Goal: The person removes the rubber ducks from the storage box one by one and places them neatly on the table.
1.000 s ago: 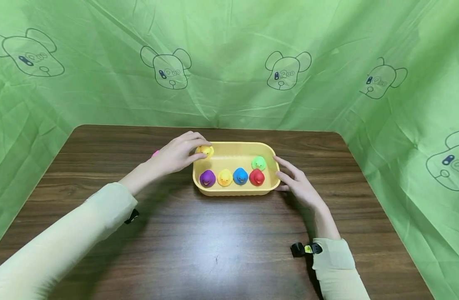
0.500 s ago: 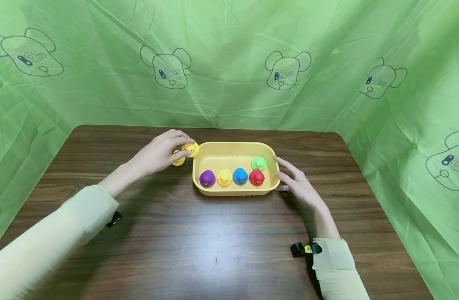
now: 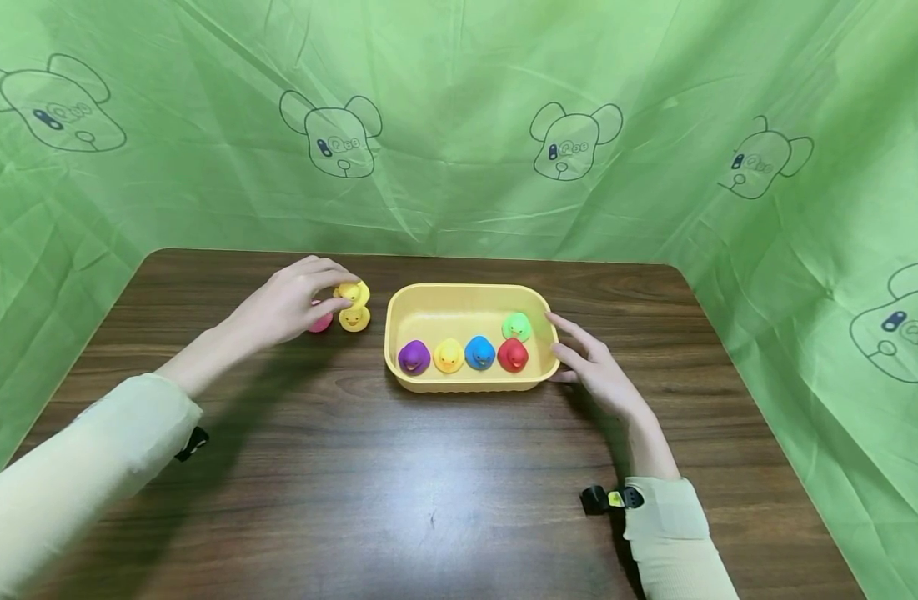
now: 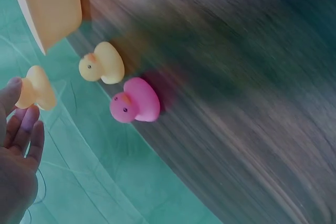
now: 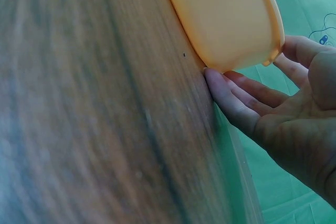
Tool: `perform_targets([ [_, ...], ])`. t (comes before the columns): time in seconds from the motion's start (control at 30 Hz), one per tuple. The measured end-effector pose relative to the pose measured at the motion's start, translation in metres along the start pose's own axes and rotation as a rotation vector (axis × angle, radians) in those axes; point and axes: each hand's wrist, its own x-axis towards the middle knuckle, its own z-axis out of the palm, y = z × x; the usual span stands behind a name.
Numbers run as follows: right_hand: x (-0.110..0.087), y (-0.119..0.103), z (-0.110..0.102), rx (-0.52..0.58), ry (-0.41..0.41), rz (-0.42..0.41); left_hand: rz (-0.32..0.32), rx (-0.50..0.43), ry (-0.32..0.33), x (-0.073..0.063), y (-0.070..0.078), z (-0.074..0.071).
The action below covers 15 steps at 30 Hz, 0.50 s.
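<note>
Thumb and fingers of my left hand (image 3: 297,292) pinch a yellow rubber duck (image 3: 357,292), left of the yellow tray (image 3: 466,386). In the left wrist view the held duck (image 4: 43,90) is raised away from two ducks on the table: a second yellow duck (image 4: 110,62) and a pink duck (image 4: 143,99). My right hand (image 3: 597,371) touches the tray's right end with spread fingers; in the right wrist view, fingertips (image 5: 215,80) lie at its base. Inside the tray a purple duck (image 3: 414,357), a yellow duck (image 3: 448,355), a blue duck (image 3: 480,352) and a red duck (image 3: 514,355) form a front row.
A green duck (image 3: 517,326) sits in the tray behind the red one. The dark wooden table (image 3: 428,492) runs back to a green cloth (image 3: 459,192) printed with bear faces, which also hangs at both sides.
My left hand has carried the yellow duck from the tray's back left corner out over the table to the left. The pink duck and second yellow duck now show. My right hand stays put.
</note>
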Motion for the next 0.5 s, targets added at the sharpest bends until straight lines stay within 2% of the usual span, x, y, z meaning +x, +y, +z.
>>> perform_targets([
  [0.2, 0.0, 0.0, 0.0, 0.005, 0.001, -0.001, -0.026, 0.016, 0.001, -0.007, -0.007, -0.006],
  [0.5, -0.001, -0.001, 0.001, 0.0, 0.002, 0.0, -0.023, 0.034, 0.019, -0.019, -0.02, -0.014],
])
